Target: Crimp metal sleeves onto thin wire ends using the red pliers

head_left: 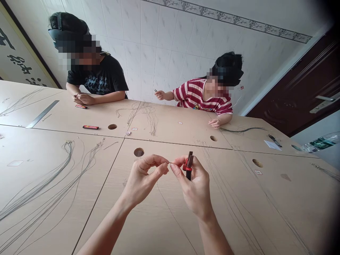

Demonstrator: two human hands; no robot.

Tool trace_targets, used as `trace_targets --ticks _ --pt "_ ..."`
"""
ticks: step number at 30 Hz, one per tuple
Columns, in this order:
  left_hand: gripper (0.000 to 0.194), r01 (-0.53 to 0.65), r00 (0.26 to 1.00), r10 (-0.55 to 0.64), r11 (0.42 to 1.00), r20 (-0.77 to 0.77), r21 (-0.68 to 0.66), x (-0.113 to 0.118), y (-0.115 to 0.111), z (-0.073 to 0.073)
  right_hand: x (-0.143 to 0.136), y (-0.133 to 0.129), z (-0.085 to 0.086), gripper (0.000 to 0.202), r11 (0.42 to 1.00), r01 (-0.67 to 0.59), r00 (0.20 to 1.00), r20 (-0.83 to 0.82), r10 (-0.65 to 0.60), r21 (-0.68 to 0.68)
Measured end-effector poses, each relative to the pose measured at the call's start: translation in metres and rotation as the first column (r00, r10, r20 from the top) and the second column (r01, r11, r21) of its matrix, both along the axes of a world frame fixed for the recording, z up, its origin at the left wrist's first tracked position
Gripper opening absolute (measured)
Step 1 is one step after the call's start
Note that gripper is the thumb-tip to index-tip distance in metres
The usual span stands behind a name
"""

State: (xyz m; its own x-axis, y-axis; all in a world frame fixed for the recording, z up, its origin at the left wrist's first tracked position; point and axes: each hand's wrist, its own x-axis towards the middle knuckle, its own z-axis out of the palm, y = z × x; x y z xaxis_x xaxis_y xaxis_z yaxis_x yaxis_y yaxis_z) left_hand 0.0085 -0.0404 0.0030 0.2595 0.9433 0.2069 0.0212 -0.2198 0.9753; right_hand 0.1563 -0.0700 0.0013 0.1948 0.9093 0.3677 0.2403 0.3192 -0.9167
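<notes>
Fingertips nearly touching, my left hand (145,179) and my right hand (195,186) meet over the middle of the table. Thumb and forefinger of my left hand pinch a thin dark cord (171,211), whose length trails down toward the table's near edge. My right thumb and forefinger close on the same spot, where a tiny piece shows between the hands, too small to make out. Tucked in my right hand is a pair of pliers (189,164) with red and black handles, jaws pointing up.
Bundles of thin cords (62,166) lie at left, with more strands (220,180) at right. A steel ruler (44,113), a red-black marker-like tube (90,127) and a plastic bottle (322,142) rest on the table (127,226). Two people sit opposite; one raises a small tool.
</notes>
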Motion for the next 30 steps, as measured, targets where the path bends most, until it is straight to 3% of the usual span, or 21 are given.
trace_targets --ticks 21,30 --pt "0.021 0.030 0.997 -0.026 0.998 0.071 -0.057 -0.0002 0.0005 -0.0017 -0.0007 -0.0005 -0.0002 0.004 0.999 -0.037 0.999 0.006 0.038 -0.033" --pt "0.020 0.027 0.997 -0.023 0.998 0.075 -0.059 0.0003 -0.0002 -0.0001 0.0006 0.0026 0.0007 0.009 0.986 -0.129 0.985 -0.133 0.114 -0.107"
